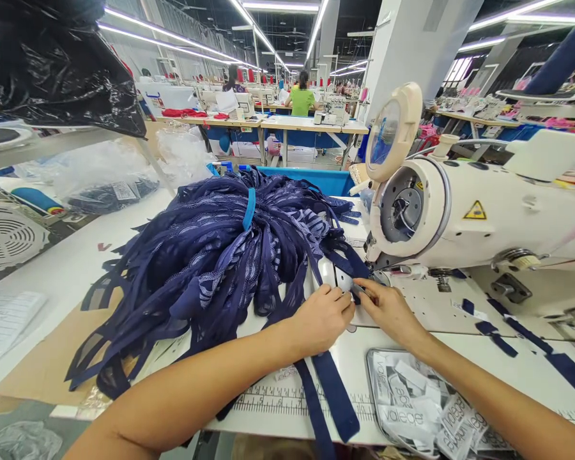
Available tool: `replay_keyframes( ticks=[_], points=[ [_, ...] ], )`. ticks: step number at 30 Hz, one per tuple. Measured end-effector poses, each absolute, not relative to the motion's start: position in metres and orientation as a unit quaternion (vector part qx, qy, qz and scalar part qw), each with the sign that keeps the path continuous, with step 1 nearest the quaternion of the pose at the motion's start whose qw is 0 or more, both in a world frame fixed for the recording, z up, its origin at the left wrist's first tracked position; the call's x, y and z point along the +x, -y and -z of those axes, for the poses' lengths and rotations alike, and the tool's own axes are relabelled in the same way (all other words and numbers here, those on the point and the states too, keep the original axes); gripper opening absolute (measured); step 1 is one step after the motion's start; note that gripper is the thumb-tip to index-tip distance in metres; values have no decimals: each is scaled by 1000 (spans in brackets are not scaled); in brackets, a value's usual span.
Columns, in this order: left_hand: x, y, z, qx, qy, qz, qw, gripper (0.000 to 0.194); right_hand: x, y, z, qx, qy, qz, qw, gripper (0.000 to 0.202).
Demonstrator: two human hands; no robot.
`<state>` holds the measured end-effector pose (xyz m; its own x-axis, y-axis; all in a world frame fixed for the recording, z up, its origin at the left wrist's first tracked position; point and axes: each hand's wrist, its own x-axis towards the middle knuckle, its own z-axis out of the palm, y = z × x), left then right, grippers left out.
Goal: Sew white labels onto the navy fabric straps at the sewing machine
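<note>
My left hand (322, 319) is closed on a navy fabric strap (333, 393). The strap's loose ends hang down over the table's front edge. Close beside it, my right hand (390, 314) pinches a small grey metal tool (358, 289) whose kind I cannot make out. Both hands meet at the metal plate below the head of the white sewing machine (464, 211). To their left lies a big bundle of navy garment pieces (211, 236), gathered by a light-blue tie (250, 209). More navy fabric (352, 259) lies under the machine head.
A clear tray of white labels (412, 412) stands by my right forearm. A printed ruler strip (278, 401) runs along the front edge. Navy scraps (503, 335) lie at right, a black plastic bag (57, 70) at upper left. A person in green (301, 99) sits farther back.
</note>
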<state>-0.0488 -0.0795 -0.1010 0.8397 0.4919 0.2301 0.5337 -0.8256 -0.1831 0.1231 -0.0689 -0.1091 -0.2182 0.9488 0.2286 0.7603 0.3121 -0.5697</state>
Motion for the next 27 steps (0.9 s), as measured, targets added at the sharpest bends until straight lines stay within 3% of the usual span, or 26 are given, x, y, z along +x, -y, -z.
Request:
replay_keyframes(
  ticks=[22,27],
  points=[
    [-48,81,101,-951,271,81,126,22,126,83,112,-533,804,-87,248,40],
    [-47,82,99,-952,270,75,124,22,126,81,106,-538,801,-114,235,40]
  ],
)
